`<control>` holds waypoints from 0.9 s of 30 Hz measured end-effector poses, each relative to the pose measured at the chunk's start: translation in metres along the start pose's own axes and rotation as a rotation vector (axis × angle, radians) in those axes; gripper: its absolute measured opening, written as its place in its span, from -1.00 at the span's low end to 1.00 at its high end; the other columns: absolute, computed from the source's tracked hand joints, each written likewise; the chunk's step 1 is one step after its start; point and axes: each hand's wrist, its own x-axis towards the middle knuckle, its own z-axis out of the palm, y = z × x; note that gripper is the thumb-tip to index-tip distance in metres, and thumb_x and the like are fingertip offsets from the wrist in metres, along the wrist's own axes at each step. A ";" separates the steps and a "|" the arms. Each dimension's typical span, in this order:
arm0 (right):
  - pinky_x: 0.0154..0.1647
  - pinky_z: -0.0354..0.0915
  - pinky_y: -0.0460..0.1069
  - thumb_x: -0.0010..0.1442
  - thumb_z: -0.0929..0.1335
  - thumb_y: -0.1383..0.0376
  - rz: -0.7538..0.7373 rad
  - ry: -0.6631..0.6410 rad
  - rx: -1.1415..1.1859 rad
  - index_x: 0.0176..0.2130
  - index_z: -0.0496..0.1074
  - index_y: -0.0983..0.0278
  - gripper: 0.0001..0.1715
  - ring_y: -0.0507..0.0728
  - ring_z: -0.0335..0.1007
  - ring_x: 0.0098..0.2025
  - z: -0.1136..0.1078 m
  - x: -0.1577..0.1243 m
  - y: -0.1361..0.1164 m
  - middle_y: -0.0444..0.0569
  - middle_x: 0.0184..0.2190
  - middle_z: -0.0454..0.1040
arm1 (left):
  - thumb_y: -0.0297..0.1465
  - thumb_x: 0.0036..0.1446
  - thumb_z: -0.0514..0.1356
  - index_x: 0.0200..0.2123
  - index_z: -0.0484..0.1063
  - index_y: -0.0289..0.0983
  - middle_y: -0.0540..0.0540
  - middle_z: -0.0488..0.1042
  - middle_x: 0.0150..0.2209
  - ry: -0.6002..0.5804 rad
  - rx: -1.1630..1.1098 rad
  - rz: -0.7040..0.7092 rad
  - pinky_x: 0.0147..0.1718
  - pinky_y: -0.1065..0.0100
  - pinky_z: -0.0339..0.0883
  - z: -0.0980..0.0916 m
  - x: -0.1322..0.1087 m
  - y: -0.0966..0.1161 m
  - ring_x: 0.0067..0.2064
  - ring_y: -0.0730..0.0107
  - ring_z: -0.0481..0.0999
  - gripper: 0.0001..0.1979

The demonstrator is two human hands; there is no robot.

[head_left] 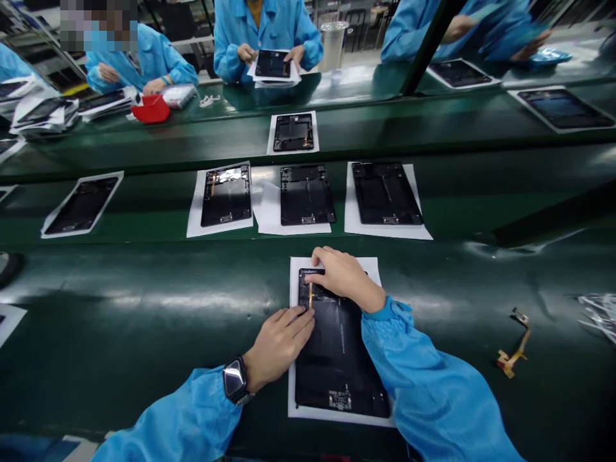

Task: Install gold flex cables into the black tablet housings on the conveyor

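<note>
An opened tablet housing [337, 359], dark inside, lies on a white sheet [294, 398] on the green bench before me. An orange flex cable [310, 296] runs along its upper left part. My left hand [283, 343] lies over the housing's left edge with fingers stretched out, their tips at the cable's lower end. My right hand [344, 276] reaches over the top edge. Its thumb touches near the cable's upper end, while its bent fingers stay apart from the thumb. The palm hides the housing's top right part.
A loose flex cable [517, 346] lies at the right, near white strips [599, 314]. Beyond, several tablet housings [308, 196] rest on paper along a green ledge. Co-workers in blue sit opposite, by a red bin [151, 110]. A dark post [428, 51] rises at the right.
</note>
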 end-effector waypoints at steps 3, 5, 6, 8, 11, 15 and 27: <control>-0.41 -0.02 -0.02 0.15 0.48 0.09 -0.003 0.001 -0.006 -0.21 0.31 0.21 -0.62 0.12 0.39 -0.28 0.001 0.000 -0.001 -0.12 -0.23 0.42 | -0.54 0.30 0.08 -0.07 0.44 -0.38 -0.17 0.51 0.03 -0.026 0.006 -0.002 -0.14 0.18 0.47 -0.002 0.002 0.001 0.03 0.16 0.48 -0.80; -0.40 0.01 -0.02 0.16 0.48 0.08 0.004 -0.006 -0.022 -0.20 0.32 0.21 -0.63 0.13 0.39 -0.28 -0.001 -0.001 -0.003 -0.11 -0.23 0.42 | -0.47 0.31 0.11 -0.09 0.45 -0.37 -0.19 0.52 0.00 -0.042 0.003 -0.002 -0.15 0.18 0.48 -0.005 0.004 0.001 0.01 0.16 0.49 -0.82; -0.39 0.03 -0.02 0.18 0.46 0.09 0.012 -0.008 -0.033 -0.19 0.33 0.22 -0.64 0.14 0.39 -0.29 -0.003 -0.002 -0.004 -0.09 -0.22 0.41 | -0.41 0.32 0.12 -0.09 0.45 -0.37 -0.20 0.52 -0.01 -0.048 -0.007 -0.004 -0.14 0.18 0.48 -0.007 0.005 0.001 0.01 0.16 0.50 -0.81; -0.35 0.08 -0.01 0.28 0.38 0.17 0.018 -0.005 -0.031 -0.16 0.35 0.24 -0.78 0.13 0.40 -0.28 -0.009 -0.007 -0.006 -0.04 -0.20 0.40 | -0.31 0.31 0.15 -0.06 0.44 -0.38 -0.23 0.52 -0.02 -0.049 -0.048 -0.012 -0.11 0.18 0.48 -0.010 0.007 -0.001 0.01 0.16 0.49 -0.73; -0.22 0.16 -0.04 0.33 0.22 0.44 -0.033 0.001 0.055 -0.10 0.38 0.28 -0.78 0.12 0.40 -0.18 -0.024 -0.018 -0.008 0.01 -0.15 0.41 | -0.33 0.31 0.13 0.03 0.39 -0.39 -0.26 0.46 0.06 -0.065 -0.105 -0.027 -0.04 0.17 0.46 -0.013 0.006 -0.006 0.04 0.18 0.47 -0.70; -0.21 0.16 -0.05 0.29 0.21 0.49 -0.049 0.009 0.146 -0.15 0.46 0.26 -0.71 0.13 0.41 -0.16 -0.043 -0.040 -0.011 -0.02 -0.20 0.50 | -0.36 0.31 0.11 0.04 0.37 -0.36 -0.26 0.38 0.15 -0.183 -0.099 -0.020 -0.03 0.12 0.45 -0.016 0.004 -0.011 0.05 0.16 0.44 -0.71; -0.34 0.20 -0.03 0.34 0.25 0.33 0.001 0.041 0.243 -0.15 0.37 0.17 -0.88 0.14 0.45 -0.28 -0.012 -0.115 -0.025 -0.10 -0.28 0.52 | -0.41 0.28 0.11 0.03 0.38 -0.37 -0.27 0.30 0.20 -0.248 -0.136 0.022 0.11 0.08 0.38 -0.029 -0.002 -0.008 0.23 0.04 0.28 -0.72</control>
